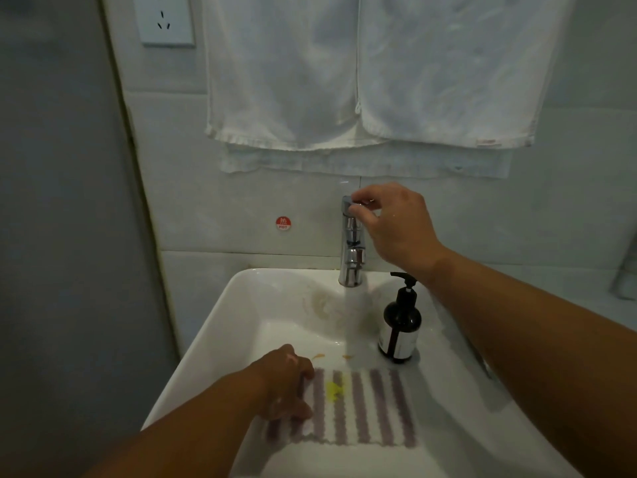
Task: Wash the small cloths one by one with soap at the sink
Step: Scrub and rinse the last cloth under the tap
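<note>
Lying flat, striped cloth (365, 408), left edge apparently pinched between left hand's (284, 382) fingers (306, 373)

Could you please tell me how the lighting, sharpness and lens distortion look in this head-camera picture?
Head view: the light is dim, flat and bluish, with no hard glare, only small glints on the tap that the right hand pinches. Head view: a soft shadow lies beside the soap bottle. Head view: the striped cloth held by the left hand looks slightly smeared. Head view: the wide lens bows the wall edge.
</note>
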The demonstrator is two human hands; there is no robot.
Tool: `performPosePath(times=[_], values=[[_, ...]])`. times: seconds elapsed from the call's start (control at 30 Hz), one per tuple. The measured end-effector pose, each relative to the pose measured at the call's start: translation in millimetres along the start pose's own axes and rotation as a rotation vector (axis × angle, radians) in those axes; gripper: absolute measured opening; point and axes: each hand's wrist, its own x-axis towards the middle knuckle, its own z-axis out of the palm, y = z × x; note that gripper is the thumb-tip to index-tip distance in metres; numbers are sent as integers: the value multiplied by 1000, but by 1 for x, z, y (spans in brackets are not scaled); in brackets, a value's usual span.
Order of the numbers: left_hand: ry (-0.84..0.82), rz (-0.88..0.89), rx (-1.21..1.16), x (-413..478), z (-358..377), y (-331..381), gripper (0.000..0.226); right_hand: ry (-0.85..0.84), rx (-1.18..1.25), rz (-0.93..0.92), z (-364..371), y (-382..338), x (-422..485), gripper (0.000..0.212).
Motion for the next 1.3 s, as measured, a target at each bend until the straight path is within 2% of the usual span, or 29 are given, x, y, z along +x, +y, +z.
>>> performPosePath(times=[1.3], values=[[11, -57, 114, 9, -1, -9, 73, -28, 59, 49, -3, 3, 26, 16]])
